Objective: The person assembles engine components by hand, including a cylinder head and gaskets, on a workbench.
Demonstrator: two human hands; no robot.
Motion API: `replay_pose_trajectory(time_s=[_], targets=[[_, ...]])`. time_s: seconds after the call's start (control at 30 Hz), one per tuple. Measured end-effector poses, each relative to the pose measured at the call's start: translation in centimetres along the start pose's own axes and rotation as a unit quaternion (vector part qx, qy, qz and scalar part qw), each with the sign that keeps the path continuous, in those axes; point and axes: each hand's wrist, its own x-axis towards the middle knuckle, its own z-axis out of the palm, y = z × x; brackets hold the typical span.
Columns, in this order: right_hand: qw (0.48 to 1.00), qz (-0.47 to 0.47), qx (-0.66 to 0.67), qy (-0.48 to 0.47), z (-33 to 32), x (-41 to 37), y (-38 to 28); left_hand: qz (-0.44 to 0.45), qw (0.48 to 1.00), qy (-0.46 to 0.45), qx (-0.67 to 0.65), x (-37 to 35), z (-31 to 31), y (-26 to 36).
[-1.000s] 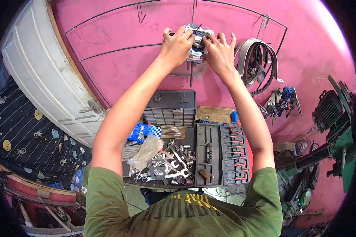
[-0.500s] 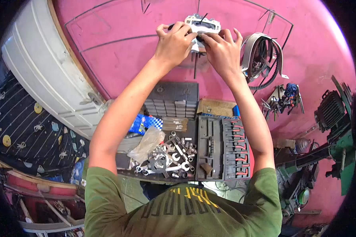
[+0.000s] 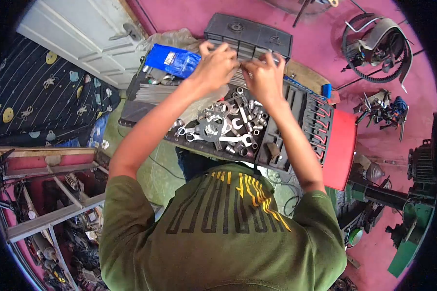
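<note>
My left hand is raised over the workbench in front of the grey drawer cabinet. Its fingers are bent and spaced apart, with nothing visible in them. Close beside it, my right hand has loosely curled, slightly blurred fingers, also with nothing visible in them. The fingertips of both hands nearly meet. A blue packet lies left of my left hand. Below the hands is a pile of wrenches and sockets. The open tool case lies partly under my right forearm.
A white door and a dark patterned cloth are at the left. Belts and a tool bundle hang on the pink wall. A green machine stands right, a metal frame lower left.
The view has tilted down and shifted. Both hands have left the white object on the wall, which is now out of view, and are over the bench.
</note>
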Motion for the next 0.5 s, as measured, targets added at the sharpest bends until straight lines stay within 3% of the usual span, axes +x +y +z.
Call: replay_pose_trajectory(time_s=[0.07,0.2,0.33,0.5], targets=[[0.997,0.031,0.035,-0.066,2.4,-2.9,-2.0,-0.033,0.993,-0.107,-0.035,-3.8,2.1,0.1],[0.978,0.069,0.105,-0.168,4.7,-7.8,-6.4,-0.064,0.99,-0.104,-0.069,-10.9,5.0,1.7],[0.947,0.061,0.129,-0.289,6.3,-11.7,-8.9,-0.106,0.968,-0.204,-0.101,-15.9,5.2,3.3],[0.949,0.037,0.123,-0.289,6.5,-14.4,-10.7,-0.149,0.962,-0.208,-0.097,-20.0,5.6,5.0]])
